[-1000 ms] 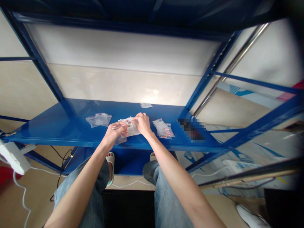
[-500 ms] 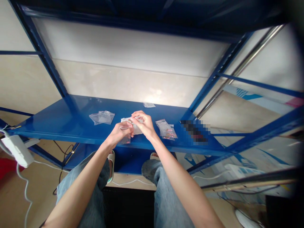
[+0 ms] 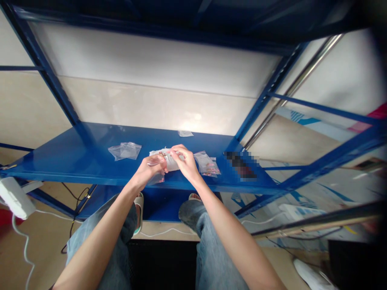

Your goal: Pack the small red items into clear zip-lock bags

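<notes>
Just past the knees, jeans (image 3: 117, 237) and pale sandals (image 3: 138, 205) below two bare forearms reaching out over the front edge of a blue steel shelf (image 3: 75, 157). Left hand (image 3: 150, 171) narrow, thumb and fingers pinched on a clear plastic fold (image 3: 155, 161), a loose corner of plastic hanging under the palm. Right hand (image 3: 183, 160) also narrow, fingertips (image 3: 178, 150) gripping a crumpled bag (image 3: 167, 159) with small reddish bits inside, its left edge against the left hand's thumb. Whether the bag rests on the steel or is lifted clear: impossible to tell. Just beside the right hand, on the shelf, a clear bag of small pink pieces (image 3: 207, 164); well left of the hands, a flat bag (image 3: 125, 151) with nothing visible inside; farther back, a small white scrap (image 3: 185, 133). Right along the shelf, a pixelated patch (image 3: 242, 165), its contents hidden. Down on the left, a white power strip (image 3: 15, 197) with its cable (image 3: 26, 245). Beyond everything, a cream wall (image 3: 151, 112), blue uprights (image 3: 266, 92) and a chrome pole (image 3: 293, 90).
</notes>
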Demonstrator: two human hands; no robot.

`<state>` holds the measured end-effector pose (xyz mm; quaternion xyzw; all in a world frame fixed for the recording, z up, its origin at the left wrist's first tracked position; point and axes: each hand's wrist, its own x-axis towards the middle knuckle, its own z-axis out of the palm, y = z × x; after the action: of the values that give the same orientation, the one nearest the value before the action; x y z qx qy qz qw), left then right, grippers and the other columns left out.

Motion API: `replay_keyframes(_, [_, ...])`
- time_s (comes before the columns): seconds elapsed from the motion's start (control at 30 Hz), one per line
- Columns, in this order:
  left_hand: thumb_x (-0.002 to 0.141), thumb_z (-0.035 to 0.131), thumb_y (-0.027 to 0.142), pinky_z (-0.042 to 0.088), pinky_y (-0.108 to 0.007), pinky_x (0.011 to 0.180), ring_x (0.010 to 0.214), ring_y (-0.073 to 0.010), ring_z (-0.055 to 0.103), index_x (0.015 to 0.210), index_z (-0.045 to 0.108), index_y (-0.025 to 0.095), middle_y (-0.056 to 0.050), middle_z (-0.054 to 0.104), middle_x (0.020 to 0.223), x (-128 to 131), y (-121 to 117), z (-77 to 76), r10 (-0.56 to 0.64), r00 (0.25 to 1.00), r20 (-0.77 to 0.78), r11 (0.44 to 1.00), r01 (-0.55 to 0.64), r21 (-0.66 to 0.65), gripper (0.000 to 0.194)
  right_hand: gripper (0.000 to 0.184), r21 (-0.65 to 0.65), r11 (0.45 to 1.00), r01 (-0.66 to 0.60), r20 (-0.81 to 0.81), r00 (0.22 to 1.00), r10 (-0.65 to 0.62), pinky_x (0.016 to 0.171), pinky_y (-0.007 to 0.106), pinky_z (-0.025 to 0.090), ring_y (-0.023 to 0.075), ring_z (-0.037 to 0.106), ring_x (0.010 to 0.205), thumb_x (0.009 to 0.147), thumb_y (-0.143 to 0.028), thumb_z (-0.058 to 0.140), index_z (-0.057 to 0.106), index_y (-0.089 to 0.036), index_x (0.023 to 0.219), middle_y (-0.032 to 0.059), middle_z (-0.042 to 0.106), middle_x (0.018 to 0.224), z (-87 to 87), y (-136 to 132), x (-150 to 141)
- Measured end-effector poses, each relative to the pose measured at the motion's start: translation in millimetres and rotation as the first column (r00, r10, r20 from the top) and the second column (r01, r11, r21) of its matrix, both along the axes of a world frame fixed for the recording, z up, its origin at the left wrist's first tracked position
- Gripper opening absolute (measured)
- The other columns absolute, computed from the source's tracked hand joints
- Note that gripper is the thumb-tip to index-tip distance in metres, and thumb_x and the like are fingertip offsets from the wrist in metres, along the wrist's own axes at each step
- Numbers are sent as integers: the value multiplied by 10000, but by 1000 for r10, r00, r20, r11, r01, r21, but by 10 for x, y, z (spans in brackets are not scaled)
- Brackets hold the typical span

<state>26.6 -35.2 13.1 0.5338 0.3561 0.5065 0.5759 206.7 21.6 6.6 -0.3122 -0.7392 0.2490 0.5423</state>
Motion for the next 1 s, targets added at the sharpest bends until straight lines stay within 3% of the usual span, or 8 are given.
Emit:
replay_keyframes(0.1, [777, 787, 407, 552, -278, 567, 669, -190, 669, 904, 667, 151, -64, 690, 752, -67, 40, 5, 45, 988, 144, 998, -39, -43, 309, 179, -18, 971, 239, 27, 971, -238, 859, 338, 493, 200, 643, 885, 948, -233, 572, 747, -205, 975, 59, 710, 992, -110, 261, 221])
replay_keyframes(0.2, [791, 765, 370, 570, -298, 642, 692, -183, 672, 957, 696, 138, -67, 691, 779, -126, 98, -15, 29, 965, 261, 996, -7, -83, 293, 239, 6, 940, 340, 239, 912, -332, 895, 361, 474, 211, 622, 886, 910, -124, 566, 770, -206, 1003, 66, 718, 976, -236, 486, 386])
replay_keyframes(0.4, [805, 749, 356, 557, -306, 680, 743, -199, 673, 958, 726, 118, -101, 703, 814, -69, 116, -72, -6, 958, 286, 996, 30, -79, 284, 192, 161, 960, 230, 548, 788, -281, 892, 370, 442, 241, 554, 997, 909, -151, 672, 794, -263, 1007, 74, 695, 1065, -299, 500, 343])
replay_keyframes(0.67, [810, 733, 360, 536, -303, 677, 728, -209, 679, 961, 735, 120, -107, 720, 784, 3, 58, -86, -83, 981, 174, 992, 97, -75, 284, 143, 174, 959, 225, 643, 711, -284, 873, 353, 402, 240, 527, 1002, 911, -131, 657, 750, -226, 856, 72, 682, 1034, -223, 445, 180])
replay_keyframes(0.9, [828, 731, 362, 526, -296, 668, 699, -195, 668, 917, 718, 123, -99, 707, 763, 22, 23, -60, -98, 981, 167, 991, 112, -79, 256, 167, 154, 949, 275, 651, 694, -307, 827, 328, 398, 235, 537, 949, 917, -137, 616, 718, -222, 1018, 62, 693, 983, -198, 430, 98])
replay_keyframes(1.0, [824, 738, 377, 524, -294, 684, 711, -195, 671, 919, 718, 122, -100, 710, 766, 25, 15, -58, -108, 981, 161, 990, 121, -72, 273, 205, 137, 952, 273, 689, 664, -290, 848, 329, 399, 231, 540, 957, 925, -133, 590, 749, -239, 999, 69, 695, 1008, -214, 459, 90])
